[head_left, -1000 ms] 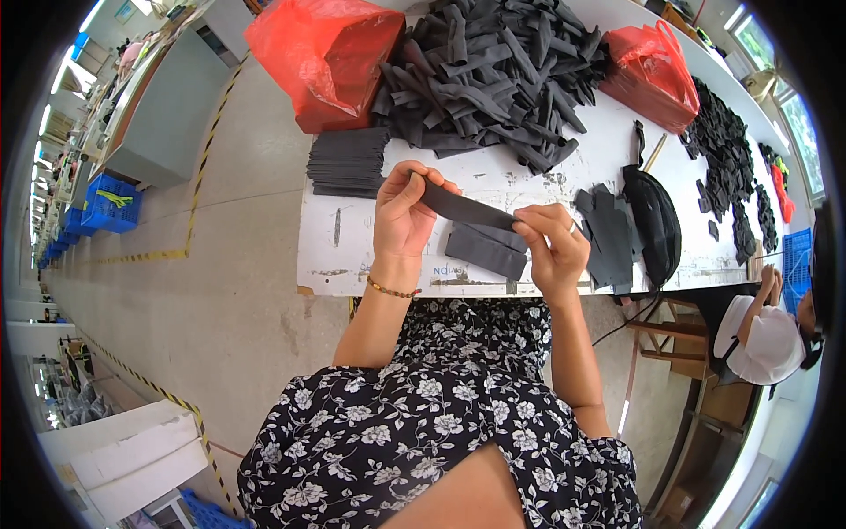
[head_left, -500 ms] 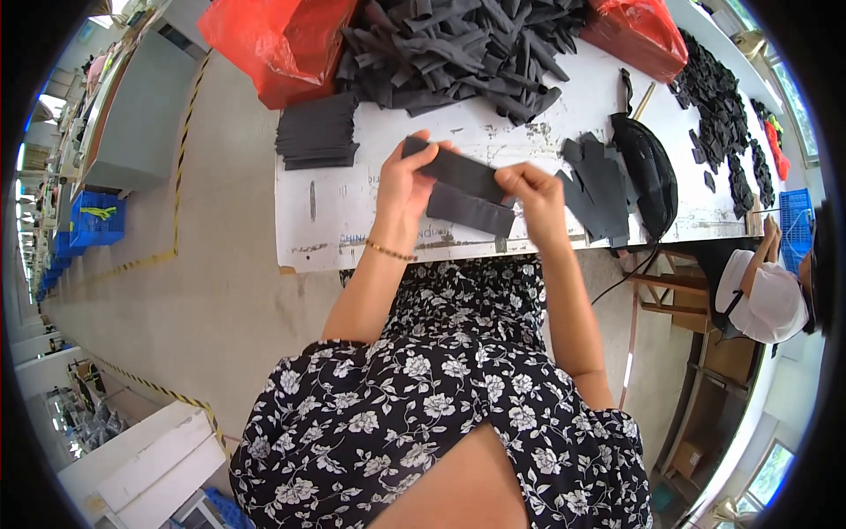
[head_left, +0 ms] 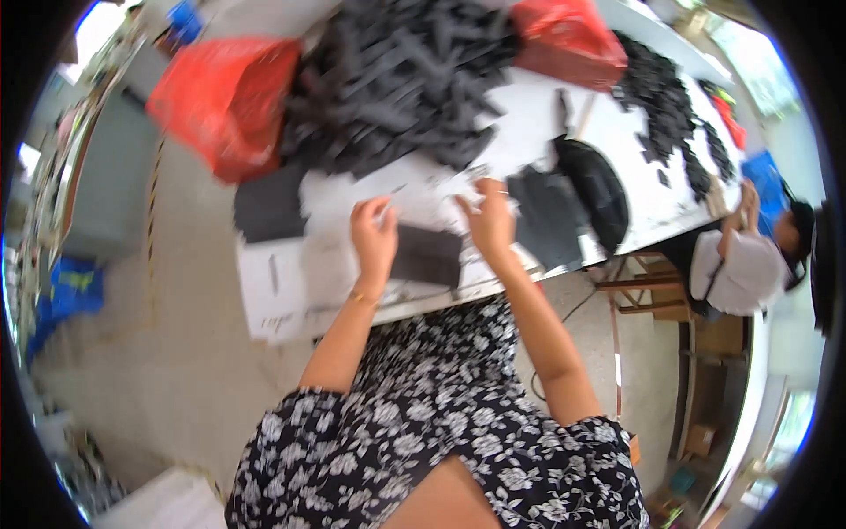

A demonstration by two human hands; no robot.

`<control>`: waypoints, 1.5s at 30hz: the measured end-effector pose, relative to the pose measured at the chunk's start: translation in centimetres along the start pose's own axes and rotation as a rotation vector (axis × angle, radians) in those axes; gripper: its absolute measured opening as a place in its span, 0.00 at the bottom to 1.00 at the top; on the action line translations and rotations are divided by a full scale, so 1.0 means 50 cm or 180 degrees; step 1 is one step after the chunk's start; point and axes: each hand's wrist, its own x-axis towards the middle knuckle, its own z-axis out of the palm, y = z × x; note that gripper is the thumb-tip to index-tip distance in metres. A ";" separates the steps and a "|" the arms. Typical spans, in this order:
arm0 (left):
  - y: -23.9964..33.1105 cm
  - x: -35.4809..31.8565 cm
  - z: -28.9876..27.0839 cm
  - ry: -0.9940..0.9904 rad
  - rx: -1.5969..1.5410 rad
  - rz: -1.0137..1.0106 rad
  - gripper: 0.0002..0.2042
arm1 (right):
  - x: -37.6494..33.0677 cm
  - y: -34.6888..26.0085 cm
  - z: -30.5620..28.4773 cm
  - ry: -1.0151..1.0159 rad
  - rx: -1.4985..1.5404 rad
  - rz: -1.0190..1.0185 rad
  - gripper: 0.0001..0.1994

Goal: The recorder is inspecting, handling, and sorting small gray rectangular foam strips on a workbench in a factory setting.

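Note:
On the white tabletop directly in front of me lies a small stack of dark grey fabric strips (head_left: 427,256). Beside its left end is my left hand (head_left: 374,240), fingers loosely bent and thumb apart, with nothing seen in it. Past the stack's right end hovers my right hand (head_left: 492,220), thumb and fingers spread and nothing between them. Both hands are slightly blurred. A neat pile of dark strips (head_left: 270,207) sits at the table's left edge. More dark strips (head_left: 546,220) lie fanned out to the right of my right hand.
Loose dark strips (head_left: 397,84) form a big heap at the back, between two red plastic bags (head_left: 220,106) (head_left: 568,40). A black pouch (head_left: 597,194) rests at the right. Small dark pieces (head_left: 656,101) cover the far right. Another person (head_left: 736,264) sits beyond the table's right end.
The strip held between both hands has been let go and now lies on the stack below. My hands have opened and moved apart from it. The whole view has shifted.

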 end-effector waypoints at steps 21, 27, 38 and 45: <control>0.059 0.005 0.052 -0.1159 -0.3000 -0.2789 0.16 | -0.085 0.229 -0.146 -0.0617 -0.2032 -0.1039 0.19; -0.091 0.025 0.020 -0.1913 -0.3300 -0.2896 0.15 | -0.076 0.209 -0.111 -0.0919 -0.2384 -0.2123 0.12; -0.002 0.020 -0.014 -0.0939 -0.3480 -0.2720 0.16 | -0.012 0.128 -0.132 -0.0281 -0.1021 -0.1778 0.16; 0.182 0.015 0.040 -0.0332 -0.3718 -0.2892 0.07 | -0.043 -0.140 -0.115 -0.0262 -0.0523 -0.2674 0.27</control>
